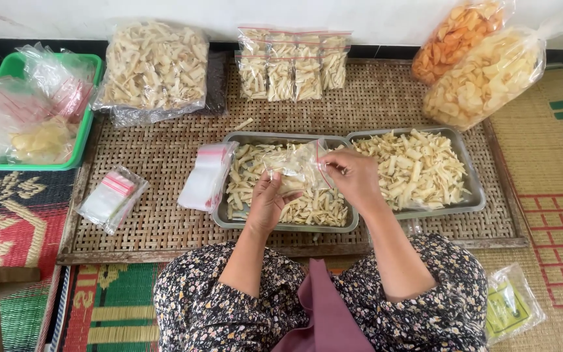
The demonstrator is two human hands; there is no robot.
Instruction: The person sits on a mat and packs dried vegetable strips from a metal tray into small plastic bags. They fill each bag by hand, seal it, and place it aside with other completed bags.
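Both hands pinch the small clear bag (296, 168) of snack sticks over the left tray (281, 227), left hand (270, 203) under, right hand (354, 176) at the red-striped zip top; likely light, floppy, slick, contents brittle, so grip the top edge.

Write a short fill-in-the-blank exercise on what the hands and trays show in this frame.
1. Both hands, left hand and right hand, hold a small clear ____ over the left tray.
2. The two metal trays hold pale snack ____.
3. The right tray sits on a woven ____.
4. The basket at far left is ____ in colour.

Missing words: bag; sticks; mat; green
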